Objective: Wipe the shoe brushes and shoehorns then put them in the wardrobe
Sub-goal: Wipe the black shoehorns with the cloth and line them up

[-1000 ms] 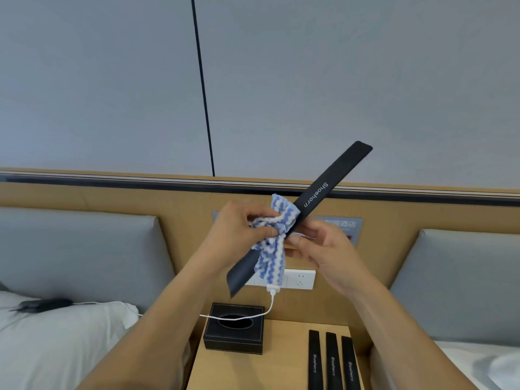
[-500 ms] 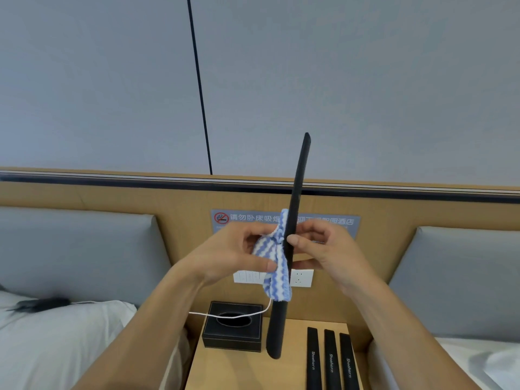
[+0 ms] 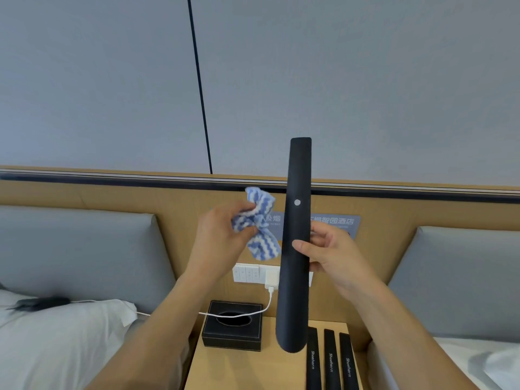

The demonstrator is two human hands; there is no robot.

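We see the right hand (image 3: 334,257) pinching a long, flat black shoehorn (image 3: 295,249) near its middle, thumb across the front and fingers curled behind. The shoehorn stands almost upright, its square end above the grip and its rounded end hanging below, over the light wooden bedside table (image 3: 233,367). Just beside it, apart from it, the left hand (image 3: 222,235) grips a bunched blue-and-white striped cloth (image 3: 260,223). Three more black shoehorns (image 3: 330,361) lie side by side on the table.
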